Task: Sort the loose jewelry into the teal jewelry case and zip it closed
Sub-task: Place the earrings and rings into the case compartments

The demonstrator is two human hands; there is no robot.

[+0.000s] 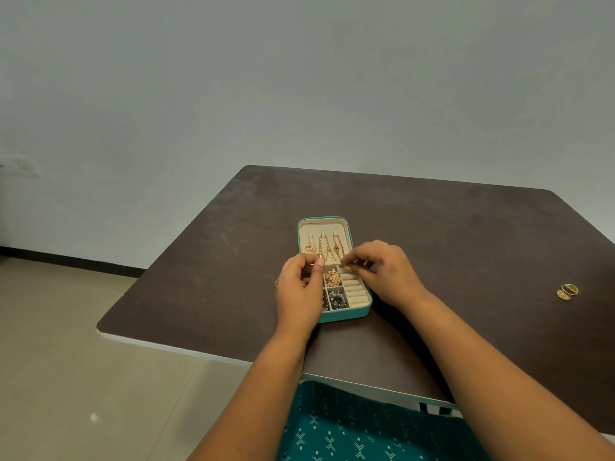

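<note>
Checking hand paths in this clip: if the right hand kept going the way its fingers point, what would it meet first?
The right hand points left across the open case; it would probably meet the left hand first, though depth is unclear.

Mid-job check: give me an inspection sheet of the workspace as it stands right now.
Surface: dark brown table, scuffed.
Job's things: teal jewelry case open, unzipped; gold chains on lid hooks; gold pieces and dark pieces in compartments; gold rings loose at far right.
Clutter: nothing seen.
Grips: left hand and right hand pinched over case; contents too small to tell.
Cables: nothing seen.
Surroundings: plain wall, wall socket, tiled floor.
</note>
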